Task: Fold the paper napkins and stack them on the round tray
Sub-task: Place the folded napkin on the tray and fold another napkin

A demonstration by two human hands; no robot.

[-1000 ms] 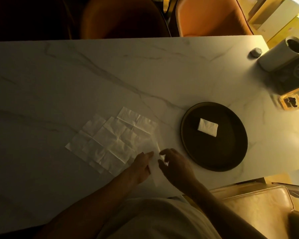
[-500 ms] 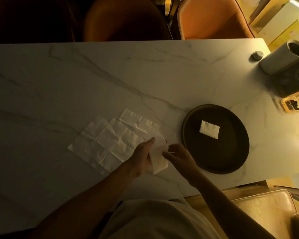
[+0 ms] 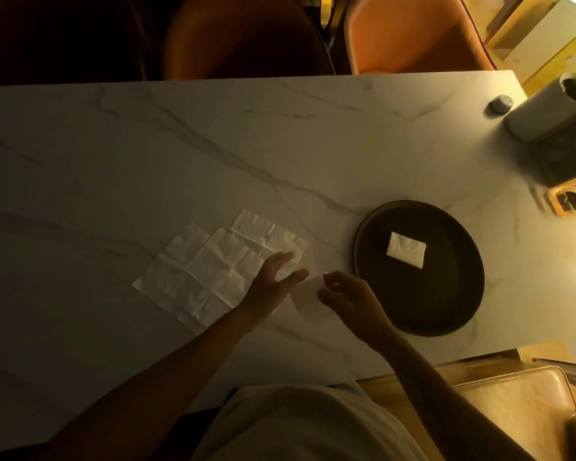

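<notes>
Now folding a paper napkin (image 3: 308, 296) on the counter (image 3: 213, 154), just beside the round tray (image 3: 446, 321). Left hand (image 3: 270, 287) flat and open, fingers straight, resting by the napkin's left edge. Right hand (image 3: 346, 301) pinching the napkin's top corner with curled fingers.

Very light, thin and soft; probably floppy and easy to tear or crumple. Best to hold by the corners and press the folds down gently.

One folded napkin (image 3: 406, 249) lying on the tray already. More unfolded napkins (image 3: 213, 267) spread flat on the counter, partly under the left hand.

Far off at the right end: a pale roll (image 3: 542, 108), a small round cap (image 3: 501, 102) and a little glass dish (image 3: 571, 201). Nothing between the hands and the tray, so likely an easy way over.
</notes>
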